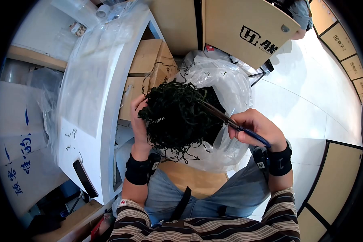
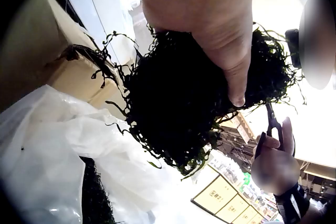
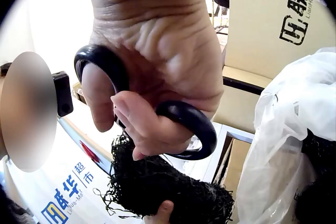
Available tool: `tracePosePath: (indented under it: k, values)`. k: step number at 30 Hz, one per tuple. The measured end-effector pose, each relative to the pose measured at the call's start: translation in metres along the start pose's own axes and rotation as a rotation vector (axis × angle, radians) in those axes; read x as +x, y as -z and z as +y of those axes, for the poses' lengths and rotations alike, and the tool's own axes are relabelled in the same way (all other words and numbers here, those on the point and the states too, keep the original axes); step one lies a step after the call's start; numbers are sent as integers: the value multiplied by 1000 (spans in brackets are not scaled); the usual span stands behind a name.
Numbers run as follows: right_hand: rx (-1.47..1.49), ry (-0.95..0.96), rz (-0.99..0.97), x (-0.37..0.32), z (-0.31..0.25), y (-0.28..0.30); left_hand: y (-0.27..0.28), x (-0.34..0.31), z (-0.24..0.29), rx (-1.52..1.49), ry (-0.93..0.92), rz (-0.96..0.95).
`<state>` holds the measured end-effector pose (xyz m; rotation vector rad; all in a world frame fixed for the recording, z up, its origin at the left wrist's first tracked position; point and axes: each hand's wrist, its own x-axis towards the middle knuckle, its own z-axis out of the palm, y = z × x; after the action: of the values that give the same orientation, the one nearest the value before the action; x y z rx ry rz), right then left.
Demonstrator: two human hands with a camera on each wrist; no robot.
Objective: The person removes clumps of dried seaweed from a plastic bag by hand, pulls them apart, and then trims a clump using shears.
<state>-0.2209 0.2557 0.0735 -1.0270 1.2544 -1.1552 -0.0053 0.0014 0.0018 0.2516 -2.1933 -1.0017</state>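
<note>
A big tangled clump of dark green, stringy seaweed (image 1: 177,117) hangs over an open clear plastic bag (image 1: 236,92). My left hand (image 1: 139,125) grips the clump from its left side, the thumb lying across the strands in the left wrist view. In my right hand (image 1: 258,127) is a pair of scissors (image 1: 218,113), with thumb and fingers through the dark handle loops (image 3: 202,137). The blades point left into the clump's upper right edge, where strands hide their tips. More dark seaweed (image 2: 96,195) lies inside the bag.
To the left is a white table (image 1: 86,109) with a phone (image 1: 85,178) and small dark scraps on it. Cardboard boxes (image 1: 143,60) stand between table and bag. A beige printed panel (image 1: 246,30) is ahead, and another person (image 1: 302,16) is at the upper right.
</note>
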Motion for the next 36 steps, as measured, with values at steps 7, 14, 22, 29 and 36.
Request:
tracePosePath:
  k: [7,14,22,29,36]
  values:
    - [-6,-98,17,2,-13,-1,-4,9,16,208,-196,83]
    - [27,-114,58,3,-11,-3,-4,10,18,285,-259,98]
    - [-5,-85,89,4,-5,-2,-1,12,19,365,-330,65]
    - [5,-89,76,3,-11,-3,-7,8,15,228,-206,91]
    - [22,-91,39,-1,-10,3,-14,-19,-17,35,197,56]
